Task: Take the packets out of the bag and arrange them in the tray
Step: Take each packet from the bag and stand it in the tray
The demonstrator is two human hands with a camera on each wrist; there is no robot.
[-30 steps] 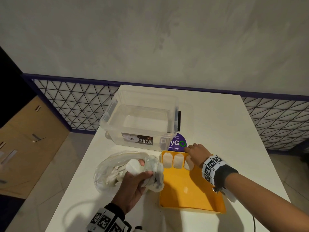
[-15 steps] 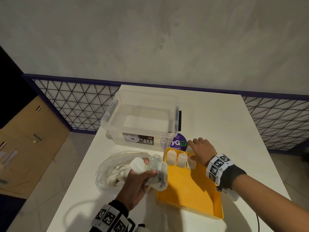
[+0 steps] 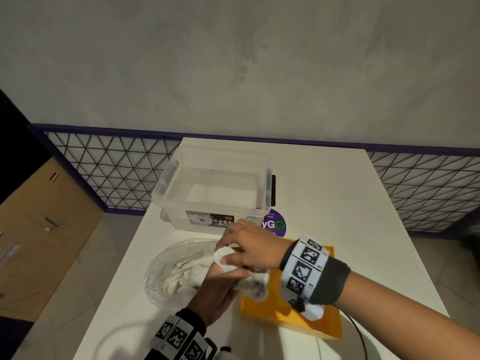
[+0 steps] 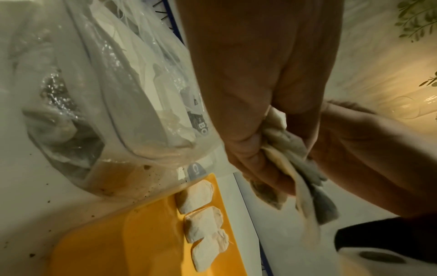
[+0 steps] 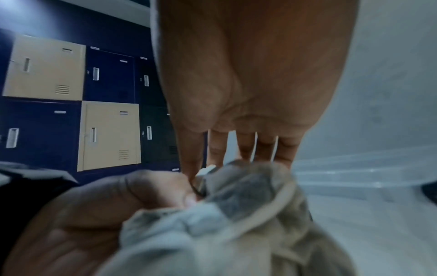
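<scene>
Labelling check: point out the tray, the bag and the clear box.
tray (image 3: 296, 311), head view, bare yellow floor near the front.
bag (image 3: 161, 271), head view, clear plastic on its left side.
clear box (image 3: 215, 162), head view, far wall below the rim.

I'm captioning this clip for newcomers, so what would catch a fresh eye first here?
Both hands meet mid-table: the left hand grips a bunch of white paper packets, and the right hand pinches one. Beneath them lies the yellow plastic tray, three packets lined along its far edge, with the clear plastic bag to its left.
</scene>
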